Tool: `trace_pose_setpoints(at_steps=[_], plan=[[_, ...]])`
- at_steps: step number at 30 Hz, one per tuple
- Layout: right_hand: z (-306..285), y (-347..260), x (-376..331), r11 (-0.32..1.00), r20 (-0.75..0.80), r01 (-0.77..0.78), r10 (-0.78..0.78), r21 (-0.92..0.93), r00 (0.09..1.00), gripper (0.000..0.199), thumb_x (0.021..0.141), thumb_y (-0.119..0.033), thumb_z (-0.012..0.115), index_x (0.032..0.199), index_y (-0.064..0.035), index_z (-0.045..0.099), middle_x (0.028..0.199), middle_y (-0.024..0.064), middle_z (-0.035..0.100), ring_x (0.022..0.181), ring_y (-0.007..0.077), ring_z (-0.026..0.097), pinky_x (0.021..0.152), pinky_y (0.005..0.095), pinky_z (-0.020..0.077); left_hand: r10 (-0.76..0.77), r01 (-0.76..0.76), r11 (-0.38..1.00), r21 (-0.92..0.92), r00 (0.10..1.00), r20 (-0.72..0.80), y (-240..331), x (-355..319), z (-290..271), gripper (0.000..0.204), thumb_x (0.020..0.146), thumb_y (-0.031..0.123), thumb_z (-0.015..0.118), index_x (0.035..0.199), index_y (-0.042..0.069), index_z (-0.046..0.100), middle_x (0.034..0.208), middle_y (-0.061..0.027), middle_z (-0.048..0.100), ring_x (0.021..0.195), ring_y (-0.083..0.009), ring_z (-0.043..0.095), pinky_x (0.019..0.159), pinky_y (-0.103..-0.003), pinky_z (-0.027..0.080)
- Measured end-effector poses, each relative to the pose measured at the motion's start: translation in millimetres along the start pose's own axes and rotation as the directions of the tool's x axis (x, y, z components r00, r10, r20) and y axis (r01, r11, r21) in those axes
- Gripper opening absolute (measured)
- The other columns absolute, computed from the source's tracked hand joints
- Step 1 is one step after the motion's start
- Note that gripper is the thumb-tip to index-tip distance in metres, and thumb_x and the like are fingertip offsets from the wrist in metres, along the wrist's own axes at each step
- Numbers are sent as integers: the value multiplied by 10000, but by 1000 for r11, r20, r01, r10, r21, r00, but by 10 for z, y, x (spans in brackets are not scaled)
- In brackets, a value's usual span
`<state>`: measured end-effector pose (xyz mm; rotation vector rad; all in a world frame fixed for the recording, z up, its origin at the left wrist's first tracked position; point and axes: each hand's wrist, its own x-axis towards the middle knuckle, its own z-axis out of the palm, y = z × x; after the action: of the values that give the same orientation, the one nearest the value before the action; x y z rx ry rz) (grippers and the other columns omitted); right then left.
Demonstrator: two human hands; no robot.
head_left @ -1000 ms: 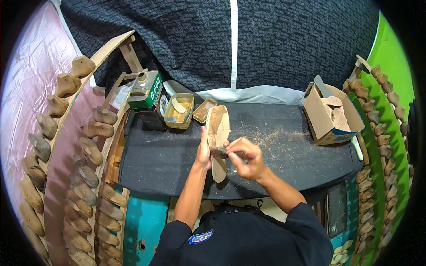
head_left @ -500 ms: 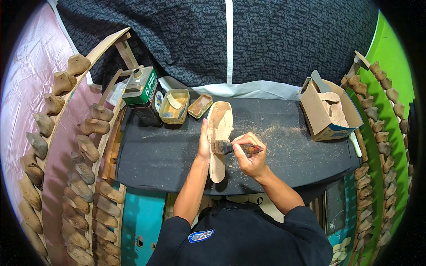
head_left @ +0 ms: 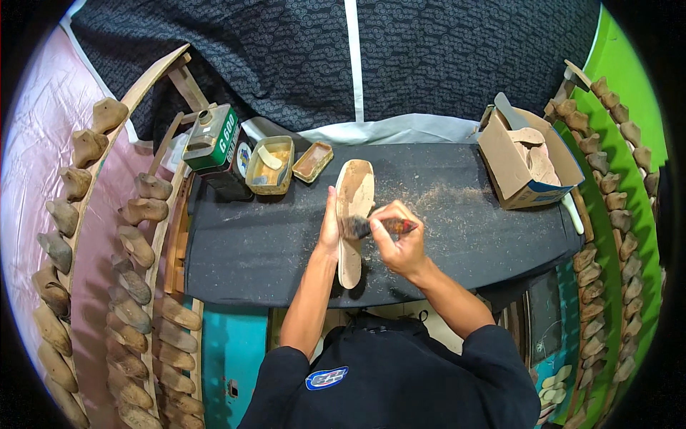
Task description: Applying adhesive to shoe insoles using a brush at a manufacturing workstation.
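A long tan shoe sole (head_left: 356, 187) with a darker brownish patch is held up over the middle of the table, its wider end pointing away from me. My left hand (head_left: 329, 230) grips it along its left edge, fingers mostly hidden behind it. In my right hand (head_left: 401, 247), a brush with dark bristles (head_left: 356, 228) and a dark, stained handle is pinched between thumb and fingers. Its bristles rest on the sole's face near the narrow middle, close to the left edge.
Fine shavings lie on the black-covered table (head_left: 457, 243). A green-and-black metal can (head_left: 227, 154), a tub holding a pale spreader (head_left: 271, 187) and a smaller tub (head_left: 313, 161) stand back left. Back right is a cardboard box (head_left: 504, 171) of cut pieces. Racks of wooden shoe lasts (head_left: 136, 244) flank both sides.
The brush has shifted slightly left across the sole, its bristles now closer to the left edge. My left hand keeps its hold. The whole view has shifted a little.
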<state>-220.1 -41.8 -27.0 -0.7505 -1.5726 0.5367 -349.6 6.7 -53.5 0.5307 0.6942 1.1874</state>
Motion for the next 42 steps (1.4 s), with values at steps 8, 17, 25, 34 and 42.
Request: trace_pose_setpoints(at_steps=[8, 17, 25, 34, 42], plan=[[-72, 137, 196, 998, -55, -12, 9, -59, 998, 56, 864, -33, 641, 831, 9, 629, 792, 91, 610, 692, 168, 607, 617, 293, 468, -131, 123, 991, 48, 950, 283, 8, 32, -309, 745, 910, 755, 306, 1155, 106, 578, 978, -41, 619, 640, -109, 512, 459, -231, 406], [102, 76, 49, 987, -10, 133, -135, -91, 991, 90, 838, 52, 639, 922, 24, 624, 897, 136, 620, 760, 198, 654, 622, 304, 565, -51, 54, 998, -17, 986, 158, -72, 33, -391, 619, 955, 669, 320, 1122, 134, 583, 960, -26, 624, 694, -118, 545, 509, -257, 452], [30, 117, -480, 999, 117, 23, -27, 29, 993, 45, 829, 32, 624, 868, 12, 621, 846, 136, 630, 838, 254, 645, 740, 351, 512, 80, -77, 997, -29, 990, 120, 31, 89, -454, 726, 971, 660, 298, 1252, 35, 537, 996, -95, 639, 716, -160, 598, 598, -305, 539], [-229, 214, -159, 997, -115, 8, 2, 80, 993, 60, 880, 20, 592, 933, 15, 620, 951, 126, 616, 899, 192, 608, 798, 317, 490, -10, 117, 968, -223, 903, 429, -181, 131, -252, 627, 1022, 527, 282, 1398, 48, 431, 1249, -173, 599, 1103, -290, 623, 933, -505, 519], [-508, 261, -30, 998, -174, -20, 30, 60, 984, 77, 907, 28, 581, 982, 32, 601, 984, 124, 581, 831, 194, 643, 682, 295, 556, -20, 213, 931, -296, 840, 543, -448, 164, -71, 572, 1008, 411, 261, 1437, 52, 382, 1355, -193, 519, 1187, -409, 546, 984, -595, 456]])
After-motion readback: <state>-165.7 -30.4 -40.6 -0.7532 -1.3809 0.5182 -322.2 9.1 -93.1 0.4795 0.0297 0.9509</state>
